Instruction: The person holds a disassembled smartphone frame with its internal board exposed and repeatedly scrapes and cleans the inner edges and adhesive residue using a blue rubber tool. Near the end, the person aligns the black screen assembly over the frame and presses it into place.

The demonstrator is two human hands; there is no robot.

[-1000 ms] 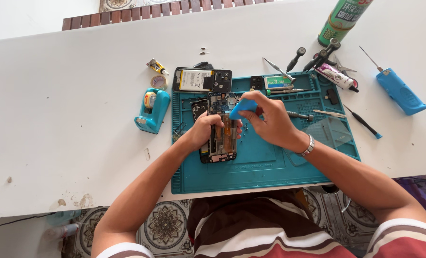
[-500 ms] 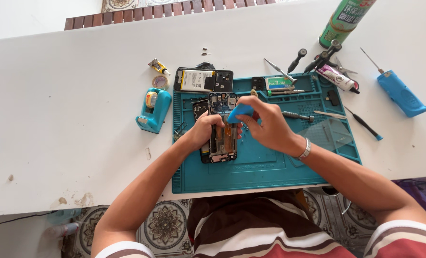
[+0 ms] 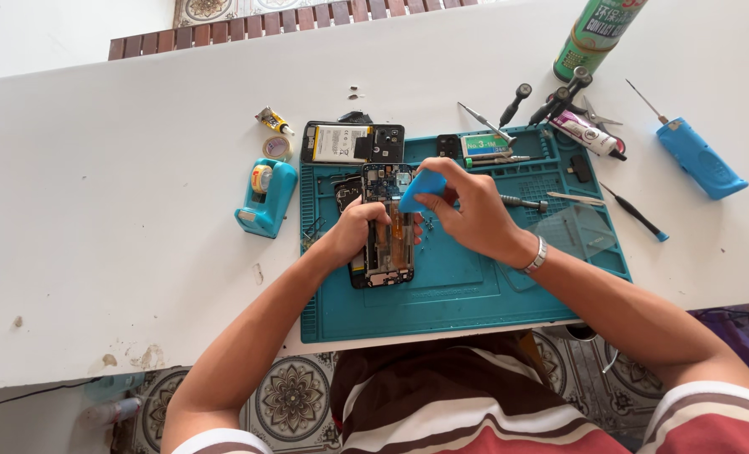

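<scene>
Left hand (image 3: 353, 231): grips the opened phone (image 3: 385, 229) on the mat (image 3: 475, 286).
Right hand (image 3: 471, 208): pinches a blue pick (image 3: 421, 190) over the phone's top.

Person seen from above, both forearms bare from the short sleeves down. Left hand (image 3: 353, 231) bare, without rings or a band. Right hand (image 3: 475, 210) bare; a silver metal bracelet (image 3: 536, 255) circles its wrist. Short-sleeved shirt (image 3: 467, 403) with broad horizontal stripes in dark brown, white and red; the sleeve hems show the same white and red bands.
</scene>
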